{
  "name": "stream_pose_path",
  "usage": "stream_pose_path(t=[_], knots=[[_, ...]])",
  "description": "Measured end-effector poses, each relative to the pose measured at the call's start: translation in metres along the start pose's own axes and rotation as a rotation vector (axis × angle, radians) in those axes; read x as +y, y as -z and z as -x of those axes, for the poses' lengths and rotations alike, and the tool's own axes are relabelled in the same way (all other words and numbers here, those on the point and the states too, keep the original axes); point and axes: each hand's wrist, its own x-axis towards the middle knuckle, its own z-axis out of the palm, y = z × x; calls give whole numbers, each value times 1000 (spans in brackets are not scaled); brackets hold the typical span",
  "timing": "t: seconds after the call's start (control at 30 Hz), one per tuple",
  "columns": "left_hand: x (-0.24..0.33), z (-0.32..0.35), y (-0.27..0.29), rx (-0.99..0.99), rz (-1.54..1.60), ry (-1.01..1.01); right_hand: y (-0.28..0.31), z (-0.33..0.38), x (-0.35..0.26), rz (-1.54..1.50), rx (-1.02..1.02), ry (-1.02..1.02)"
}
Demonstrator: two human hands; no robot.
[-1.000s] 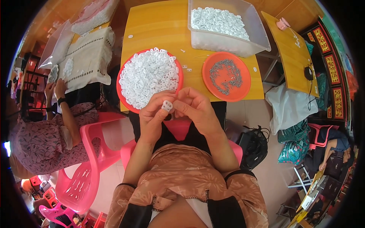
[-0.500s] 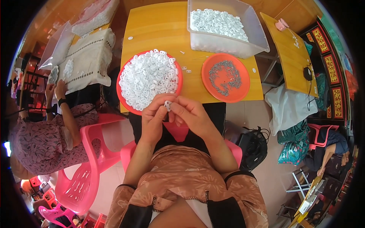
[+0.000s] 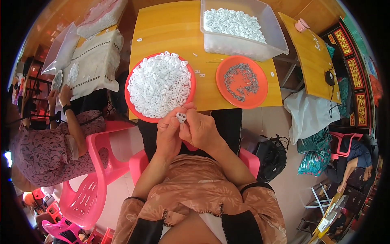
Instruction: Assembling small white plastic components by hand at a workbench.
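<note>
Below the yellow table (image 3: 170, 28) edge, left hand (image 3: 168, 136) and right hand (image 3: 201, 130) pinch one white clip (image 3: 181, 117) together over the lap. Red plate (image 3: 136, 110) of clips just ahead; orange plate (image 3: 260, 87) of small grey pieces, too small to identify. Pink chairs (image 3: 97, 179) on pale floor.

Small white plastic piece (image 3: 181, 117), smooth, slightly glossy. Near red plate (image 3: 138, 114) and right orange plate (image 3: 260, 73): smooth matt plastic. Grey bits (image 3: 240, 79) on orange plate look metallic. Table (image 3: 170, 28): glossy yellow wood. Far bin (image 3: 276, 44): translucent plastic. Left pink chair (image 3: 95, 183): shiny plastic.
</note>
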Motion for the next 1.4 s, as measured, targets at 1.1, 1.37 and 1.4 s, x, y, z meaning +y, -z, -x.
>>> stream_pose_path(t=[1.1, 1.37, 1.4], knots=[[-8, 0, -1, 146, -267, -44, 25, -9, -8, -708, -196, -658], [-9, 5, -2, 167, -379, -18, 83, -88, 71, -197, -86, -652], [-8, 5, -6, 170, -371, 18, 92, -99, 87, -170, 84, -561]])
